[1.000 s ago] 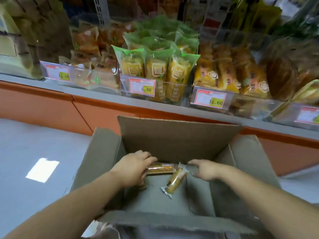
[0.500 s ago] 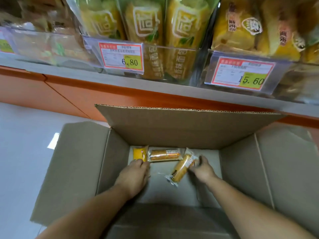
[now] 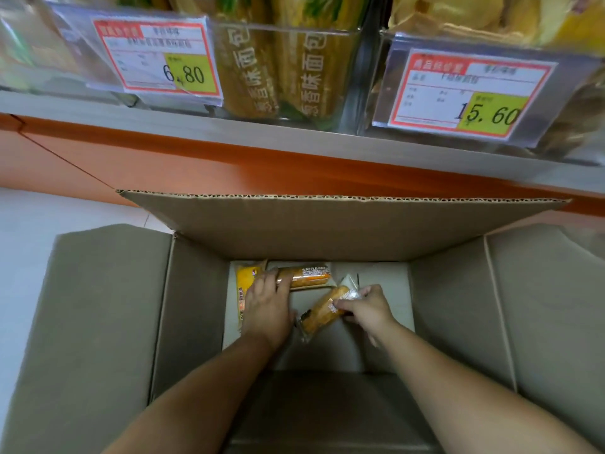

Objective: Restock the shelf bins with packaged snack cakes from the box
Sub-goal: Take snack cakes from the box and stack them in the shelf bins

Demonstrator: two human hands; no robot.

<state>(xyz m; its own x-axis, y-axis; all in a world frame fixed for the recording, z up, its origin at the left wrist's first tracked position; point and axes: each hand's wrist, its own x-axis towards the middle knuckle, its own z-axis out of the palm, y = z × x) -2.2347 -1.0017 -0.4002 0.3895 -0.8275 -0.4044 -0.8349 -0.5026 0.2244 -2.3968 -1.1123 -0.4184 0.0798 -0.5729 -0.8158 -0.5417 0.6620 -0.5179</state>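
Right hand (image 3: 366, 311) round snack cake (image 3: 319, 314), off box walls (image 3: 451, 306).

Open cardboard box (image 3: 327, 231) — flaps spread; three wrapped snack cakes (image 3: 311, 277) lie on its bottom; above, a grey shelf (image 3: 229, 127) bears clear bins (image 3: 288, 73) — packets upright inside.

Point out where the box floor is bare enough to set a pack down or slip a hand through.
Bare floor lies between the right hand and the box's right wall, and nearer, between the forearms. Crowded: the far-left corner, with the yellow pack, waffle pack, left hand and diagonal pack.
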